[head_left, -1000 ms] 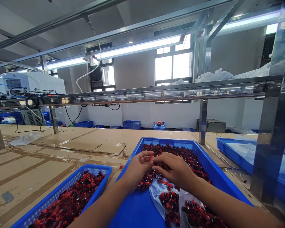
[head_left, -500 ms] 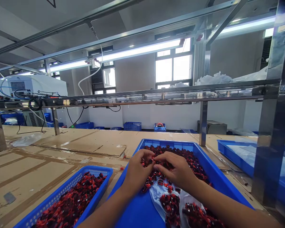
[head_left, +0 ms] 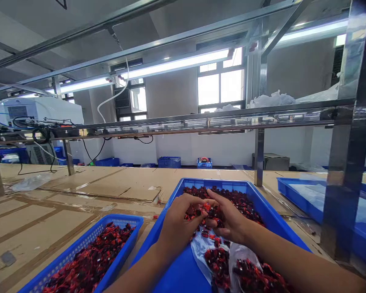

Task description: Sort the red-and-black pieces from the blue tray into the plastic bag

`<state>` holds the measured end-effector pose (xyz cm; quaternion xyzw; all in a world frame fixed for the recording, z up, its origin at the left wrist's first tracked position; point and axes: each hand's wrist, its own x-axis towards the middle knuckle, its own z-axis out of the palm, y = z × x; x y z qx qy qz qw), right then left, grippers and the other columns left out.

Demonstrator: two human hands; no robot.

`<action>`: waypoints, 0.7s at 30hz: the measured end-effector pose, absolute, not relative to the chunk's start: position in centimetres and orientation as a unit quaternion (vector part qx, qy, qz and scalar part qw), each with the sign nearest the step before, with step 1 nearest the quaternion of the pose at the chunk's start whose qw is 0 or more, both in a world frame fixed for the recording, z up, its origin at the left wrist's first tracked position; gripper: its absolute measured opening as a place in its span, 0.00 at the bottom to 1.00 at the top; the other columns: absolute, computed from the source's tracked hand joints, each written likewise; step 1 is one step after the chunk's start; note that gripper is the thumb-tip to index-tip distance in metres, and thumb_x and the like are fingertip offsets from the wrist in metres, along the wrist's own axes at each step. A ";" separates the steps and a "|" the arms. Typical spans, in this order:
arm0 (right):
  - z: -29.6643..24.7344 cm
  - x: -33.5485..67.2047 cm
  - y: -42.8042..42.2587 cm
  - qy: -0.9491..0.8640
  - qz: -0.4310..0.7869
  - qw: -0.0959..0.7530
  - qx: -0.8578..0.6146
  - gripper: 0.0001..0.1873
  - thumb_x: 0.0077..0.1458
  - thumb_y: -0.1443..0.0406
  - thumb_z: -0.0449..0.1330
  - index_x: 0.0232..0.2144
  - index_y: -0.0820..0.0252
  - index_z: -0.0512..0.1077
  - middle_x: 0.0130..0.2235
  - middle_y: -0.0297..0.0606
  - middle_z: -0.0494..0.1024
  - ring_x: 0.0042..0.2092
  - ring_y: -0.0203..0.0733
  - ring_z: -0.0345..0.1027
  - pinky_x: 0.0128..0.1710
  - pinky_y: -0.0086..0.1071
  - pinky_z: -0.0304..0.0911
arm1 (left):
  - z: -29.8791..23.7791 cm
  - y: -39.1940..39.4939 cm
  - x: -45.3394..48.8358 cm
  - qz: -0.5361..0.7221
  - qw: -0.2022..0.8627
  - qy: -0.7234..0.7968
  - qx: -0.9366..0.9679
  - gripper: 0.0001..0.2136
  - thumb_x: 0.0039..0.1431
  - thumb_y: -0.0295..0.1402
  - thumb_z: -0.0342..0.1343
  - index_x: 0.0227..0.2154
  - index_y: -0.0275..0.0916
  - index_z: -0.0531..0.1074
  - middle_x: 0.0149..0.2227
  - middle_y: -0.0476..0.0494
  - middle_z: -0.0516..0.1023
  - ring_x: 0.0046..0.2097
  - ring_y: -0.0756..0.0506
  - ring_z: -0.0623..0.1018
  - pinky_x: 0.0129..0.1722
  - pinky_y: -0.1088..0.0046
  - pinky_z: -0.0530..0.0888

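My left hand (head_left: 180, 219) is over the large blue tray (head_left: 280, 221), its thumb and fingers pinched on a small glossy red piece (head_left: 206, 206). Facing it, my right hand (head_left: 232, 217) is cupped, one finger raised and the others curled below several red and dark pieces. How many pieces sit in that palm is hidden. Beneath both hands, a heap of dark red, shiny small pieces (head_left: 244, 203) fills the tray's far part. White plastic bags (head_left: 198, 252) lie nearer me in the tray, with more such pieces on them.
To the left stands a blue perforated basket (head_left: 64, 246) full of the same pieces. Another blue tray (head_left: 288, 193) with white plastic is at right, behind a metal post (head_left: 338, 195). A metal shelf rail (head_left: 183, 125) crosses above the cardboard-covered table (head_left: 110, 183).
My hands were close together at the fingertips. Now the right hand has turned and opened into a cup with a finger raised, showing red pieces. The view has shifted slightly.
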<state>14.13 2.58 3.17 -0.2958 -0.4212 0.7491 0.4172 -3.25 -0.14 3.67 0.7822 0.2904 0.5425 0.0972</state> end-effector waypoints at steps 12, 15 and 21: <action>1.6 13.0 2.3 -0.420 0.804 0.286 -0.309 0.31 0.53 0.38 0.51 0.35 0.60 0.71 0.19 0.28 0.64 0.17 0.34 0.63 0.07 0.19 0.41 | 2.4 0.1 -2.6 0.459 0.118 0.381 0.794 0.25 0.55 0.38 0.64 0.54 0.48 0.64 0.42 0.48 0.73 0.44 0.44 0.72 0.45 0.68 0.68; 1.8 13.1 2.6 -0.446 0.764 0.340 -0.318 0.21 0.56 0.48 0.56 0.33 0.61 0.70 0.24 0.30 0.69 0.17 0.29 0.60 0.08 0.18 0.40 | 2.5 -0.1 -2.7 0.490 0.155 0.413 0.752 0.21 0.66 0.45 0.48 0.57 0.44 0.61 0.45 0.44 0.72 0.46 0.43 0.73 0.47 0.65 0.67; 2.8 15.1 4.0 -0.459 0.693 0.450 -0.326 0.14 0.59 0.54 0.56 0.33 0.59 0.69 0.25 0.27 0.66 0.18 0.27 0.57 0.09 0.18 0.41 | 1.2 -0.3 -1.7 0.404 0.225 0.492 0.738 0.24 0.65 0.54 0.38 0.43 0.39 0.69 0.39 0.44 0.75 0.41 0.43 0.74 0.39 0.69 0.67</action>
